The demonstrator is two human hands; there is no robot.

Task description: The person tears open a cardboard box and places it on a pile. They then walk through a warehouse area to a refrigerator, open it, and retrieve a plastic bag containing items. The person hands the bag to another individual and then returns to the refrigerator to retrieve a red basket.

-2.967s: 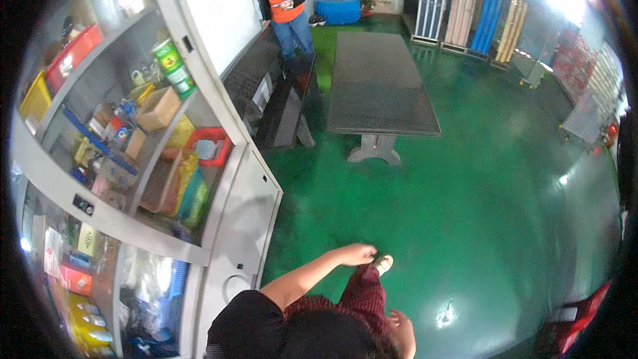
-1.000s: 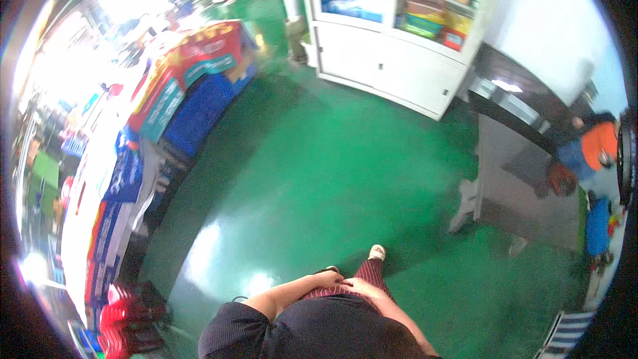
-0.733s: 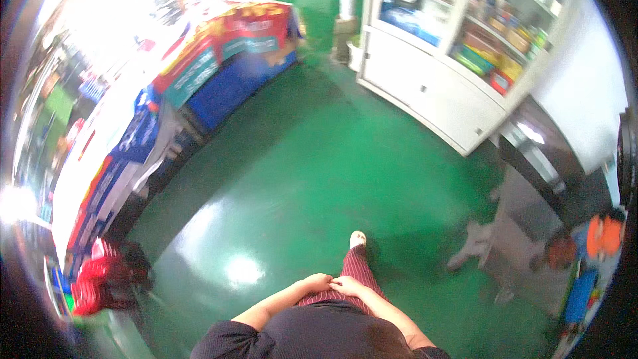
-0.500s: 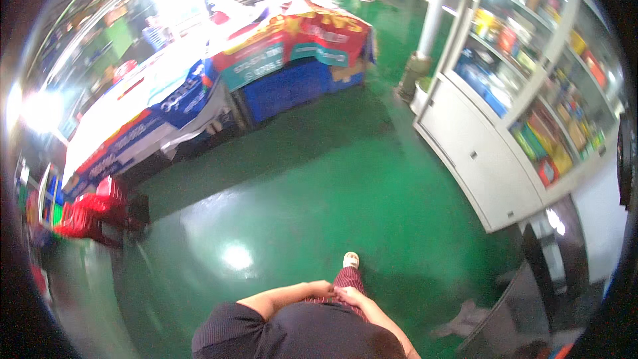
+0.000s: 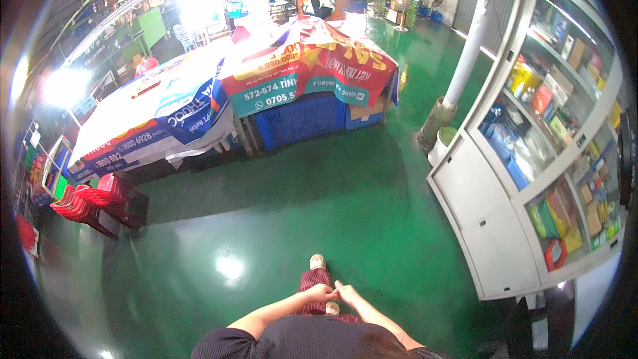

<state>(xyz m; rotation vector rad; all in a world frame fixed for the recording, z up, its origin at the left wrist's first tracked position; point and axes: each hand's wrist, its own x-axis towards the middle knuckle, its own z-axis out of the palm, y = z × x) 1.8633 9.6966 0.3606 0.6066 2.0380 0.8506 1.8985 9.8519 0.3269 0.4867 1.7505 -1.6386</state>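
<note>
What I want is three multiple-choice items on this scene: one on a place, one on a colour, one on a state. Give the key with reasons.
1. Where is the white glass-door cabinet?
A. On the person's right
B. On the person's left
C. Under the banner-covered tables

2. What colour is the floor?
A. Grey
B. Green
C. Brown

3. How are the left hand and right hand placed?
A. Spread wide apart
B. One on the cabinet
C. Touching each other in front of the body

Key: 1 A, as the cabinet fills the right edge of the view; 2 B, as the glossy floor is green throughout; 3 C, as the two hands meet above the legs.
</note>
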